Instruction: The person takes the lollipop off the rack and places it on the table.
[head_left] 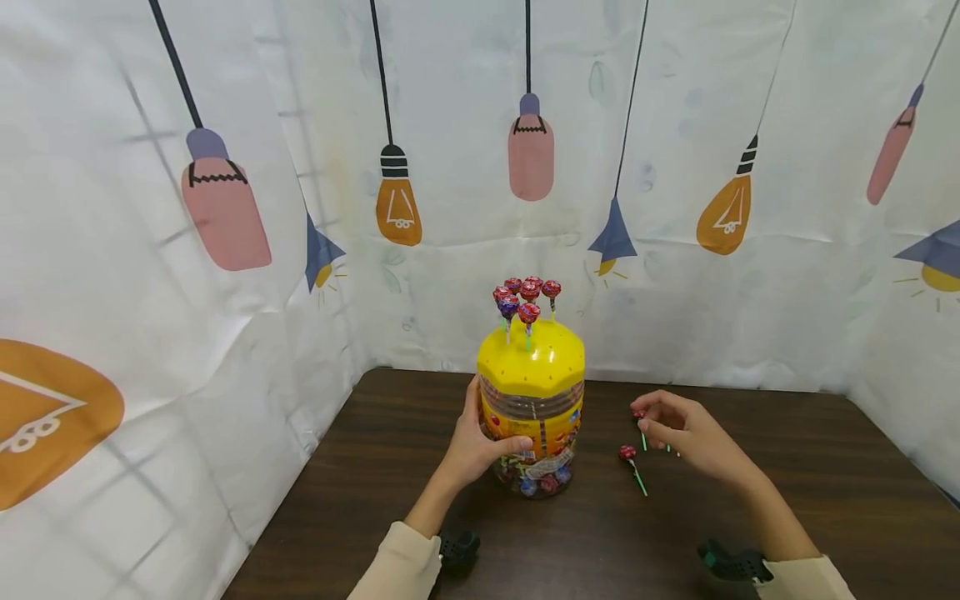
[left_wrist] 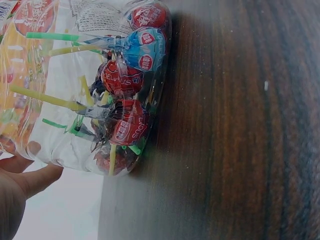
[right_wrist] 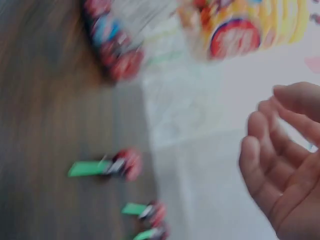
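Note:
A clear plastic candy jar (head_left: 566,433) with a yellow lid (head_left: 551,367) stands upright on the table. My left hand (head_left: 476,446) grips it round the left side, thumb across the front. Wrapped lollipops (left_wrist: 131,122) show through its lower wall in the left wrist view. Several red and purple lollipops (head_left: 528,313) stick up from the lid. To the right of the jar, my right hand (head_left: 693,429) hovers over loose lollipops, its fingers loosely bent with nothing between them. One red lollipop with a green stick (head_left: 627,452) lies nearest the jar; others (right_wrist: 159,212) lie partly hidden beneath the hand.
The dark wooden tabletop (head_left: 585,542) extends on both sides of the jar. Behind it hangs a white curtain (head_left: 465,308) printed with lamps and bulbs, meeting the table's back edge. Dark straps (head_left: 731,562) circle both wrists.

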